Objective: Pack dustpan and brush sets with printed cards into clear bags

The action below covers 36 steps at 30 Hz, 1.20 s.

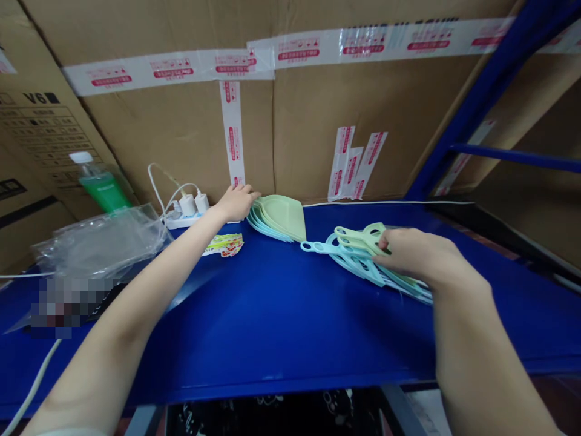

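Observation:
A stack of light green and light blue dustpans (284, 215) lies at the back of the blue surface. My left hand (238, 203) is closed at the stack's left end, where the handles are hidden behind the fingers. To the right lies a pile of small hand brushes (358, 266) in the same light blue and green, their looped handles pointing left. My right hand (413, 254) is closed on a light green brush (356, 238) at the top of this pile. Its palm hides part of the brushes, and white bristles show below it.
Large taped cardboard boxes (304, 121) stand along the back. At left are a bottle of green liquid (104, 188), clear plastic bags (106, 236), a power strip with plugs (186, 212) and a colourful wrapper (226, 244). A blue metal frame (467, 109) rises at right.

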Each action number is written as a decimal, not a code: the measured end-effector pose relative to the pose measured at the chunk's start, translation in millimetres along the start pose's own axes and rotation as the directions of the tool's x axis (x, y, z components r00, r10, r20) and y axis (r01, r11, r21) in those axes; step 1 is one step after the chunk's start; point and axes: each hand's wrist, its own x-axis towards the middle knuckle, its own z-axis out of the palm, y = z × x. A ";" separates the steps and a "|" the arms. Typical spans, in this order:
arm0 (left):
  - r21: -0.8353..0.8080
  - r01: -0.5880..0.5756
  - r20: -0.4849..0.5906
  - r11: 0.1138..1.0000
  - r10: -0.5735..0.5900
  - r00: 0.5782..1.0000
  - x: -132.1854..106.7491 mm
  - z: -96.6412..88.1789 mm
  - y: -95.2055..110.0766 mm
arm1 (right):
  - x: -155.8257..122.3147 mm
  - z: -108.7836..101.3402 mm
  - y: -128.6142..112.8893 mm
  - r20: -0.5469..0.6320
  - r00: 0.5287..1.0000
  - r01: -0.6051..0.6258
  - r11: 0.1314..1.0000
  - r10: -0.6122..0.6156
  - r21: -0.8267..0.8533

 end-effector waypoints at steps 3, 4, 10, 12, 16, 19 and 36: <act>0.001 -0.003 -0.002 1.000 0.003 1.000 0.7 1.2 -0.7 | 0.1 -0.8 1.2 0.021 1.000 -0.013 1.000 0.013 0.001; 0.001 -0.003 -0.005 1.000 0.003 1.000 0.9 1.7 -1.0 | 0.5 -0.5 1.6 0.026 1.000 -0.008 1.000 0.008 0.001; 0.005 -0.004 -0.017 1.000 0.004 1.000 0.6 2.9 -1.2 | 3.2 3.8 2.1 0.029 0.998 0.059 0.998 -0.059 -0.012; 0.007 -0.005 -0.017 1.000 0.005 1.000 0.2 2.7 -1.0 | 3.9 5.1 1.0 0.033 0.997 0.075 0.997 -0.075 -0.007; 0.006 -0.009 -0.022 1.000 0.009 1.000 0.0 3.2 -1.3 | 4.3 6.3 -1.8 0.021 0.992 0.123 0.992 -0.123 0.024; 0.006 -0.010 -0.026 1.000 0.010 1.000 0.5 4.1 -1.8 | 4.3 5.8 -2.1 0.032 0.996 0.086 0.996 -0.086 0.007; 0.019 0.001 -0.007 1.000 -0.001 1.000 -0.3 1.0 1.2 | 1.8 2.2 -2.5 0.078 0.996 0.042 0.999 -0.040 -0.032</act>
